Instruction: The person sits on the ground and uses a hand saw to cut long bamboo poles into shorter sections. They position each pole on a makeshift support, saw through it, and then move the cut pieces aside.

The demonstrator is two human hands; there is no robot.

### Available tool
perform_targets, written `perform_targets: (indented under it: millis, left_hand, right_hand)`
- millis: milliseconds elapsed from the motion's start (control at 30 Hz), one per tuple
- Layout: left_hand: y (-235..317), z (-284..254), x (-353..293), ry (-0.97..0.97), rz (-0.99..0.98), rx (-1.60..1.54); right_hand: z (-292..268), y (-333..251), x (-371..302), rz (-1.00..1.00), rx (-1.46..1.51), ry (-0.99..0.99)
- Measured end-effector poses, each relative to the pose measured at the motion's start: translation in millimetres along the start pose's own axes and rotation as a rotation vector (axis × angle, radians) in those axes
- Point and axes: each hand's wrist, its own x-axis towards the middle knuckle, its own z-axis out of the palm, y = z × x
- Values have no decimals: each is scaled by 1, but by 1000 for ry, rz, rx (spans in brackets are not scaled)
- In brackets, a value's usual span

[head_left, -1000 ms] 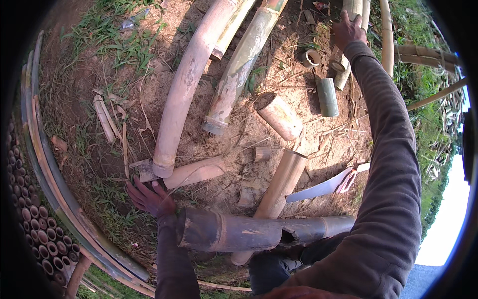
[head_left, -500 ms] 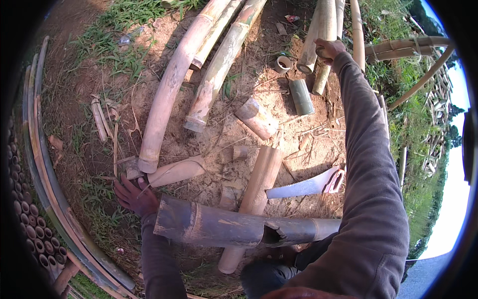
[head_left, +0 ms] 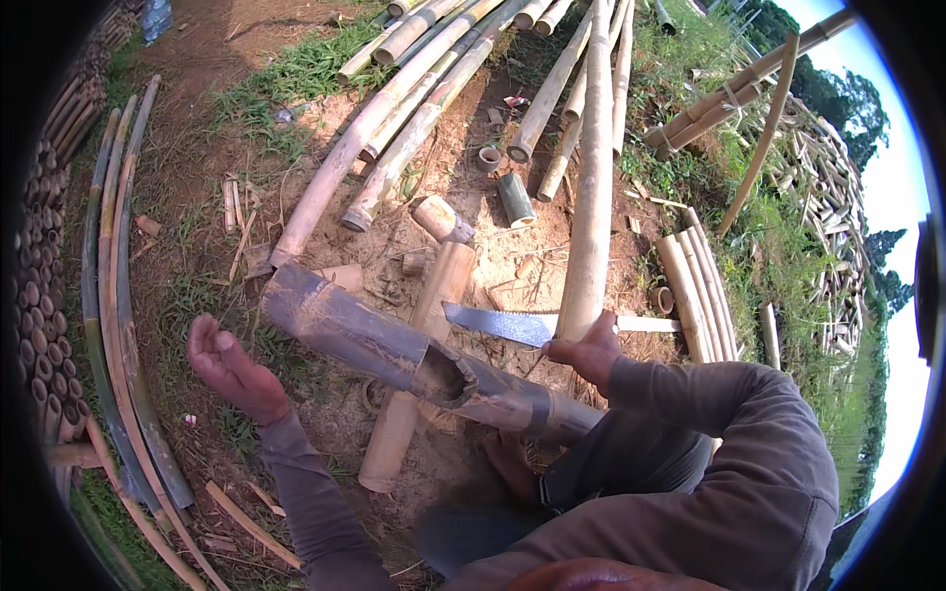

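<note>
My right hand [head_left: 588,352] grips the near end of a long pale bamboo pole [head_left: 590,187], which stretches away from me. Part of a handsaw [head_left: 498,323] lies under that pole, its blade showing at the left. To the left, my left hand [head_left: 235,369] is raised off the ground with slightly curled fingers and nothing in it. Between my hands, a thick dark bamboo piece [head_left: 335,317] with a jagged opening in its wall rests slantwise across a shorter pale bamboo length [head_left: 394,438]. My bare foot [head_left: 509,458] is beside the dark piece.
Several long bamboo poles [head_left: 340,158] fan out ahead. Short offcuts, such as a green tube [head_left: 514,200], lie on the sawdust-strewn soil. Curved poles [head_left: 118,295] and a stack of cut bamboo [head_left: 39,325] line the left; split lengths [head_left: 695,286] lie right.
My right hand has come back toward me with the pale pole, which now crosses over the saw. My left hand has left the ground beside a pole end. The dark bamboo piece appears more slanted.
</note>
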Motion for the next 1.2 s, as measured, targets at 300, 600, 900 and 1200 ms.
perform_targets:
  millis: [300, 600, 900, 1200]
  left_hand:
    - [172, 123, -268, -1353, -766, -219]
    - [271, -94, -263, -1344, -1073, -286]
    - [418, -378, -272, -922, -1146, 784]
    - [284, -318, -392, 906, -752, -349]
  right_hand:
    - [23, 103, -155, -208, 246, -322]
    - [-76, 94, -59, -61, 703, -504]
    - [-10, -30, -73, -130, 1011, -820]
    - [130, -34, -336, 254, 629, -1594]
